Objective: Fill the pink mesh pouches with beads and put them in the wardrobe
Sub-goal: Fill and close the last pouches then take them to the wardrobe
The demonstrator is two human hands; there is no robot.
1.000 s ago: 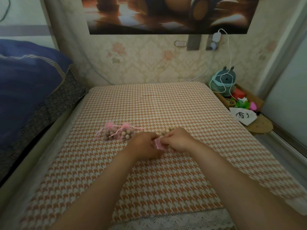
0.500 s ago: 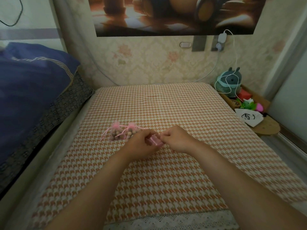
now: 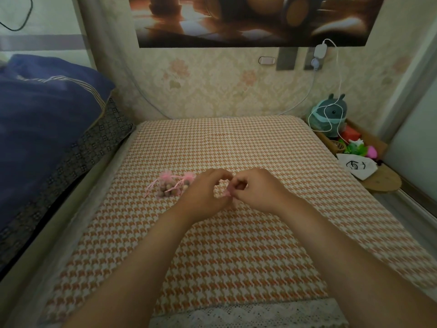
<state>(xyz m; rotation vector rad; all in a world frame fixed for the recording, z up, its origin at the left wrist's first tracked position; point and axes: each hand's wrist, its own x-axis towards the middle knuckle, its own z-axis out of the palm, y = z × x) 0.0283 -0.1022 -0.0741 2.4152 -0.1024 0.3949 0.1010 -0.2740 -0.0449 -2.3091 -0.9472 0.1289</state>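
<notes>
Pouch [image 3: 226, 191] number three is between the two hands, a small scrap of pink mesh pinched above the middle of the bed [image 3: 236, 143]. The right hand [image 3: 256, 191] has its fingers [image 3: 237, 185] closed tight on the pouch's near edge, thumb and forefinger together. The left hand [image 3: 205, 194] curls round from the other side, thumb and forefinger arched into a ring with a gap showing; whether it actually grips the mesh I cannot tell.

This looks like the filling stage, judging by the grip: the mouth is being worked open or drawn shut. No loose beads show anywhere, so the next move probably calls for finding them, or for pulling the ribbon if the pouch is already loaded.

Just left of the left hand, two filled pouches [image 3: 171, 185] lie side by side on the bed, ribbons trailing, beads visible through the mesh. They still need carrying off; no wardrobe is in view.

Room is generous: the checked cover is bare all round the hands, with the lace edge near the body. A blue quilt [image 3: 47, 119] banks up on the left, and a cluttered side shelf [image 3: 383, 183] sits beyond the right edge, well apart.
</notes>
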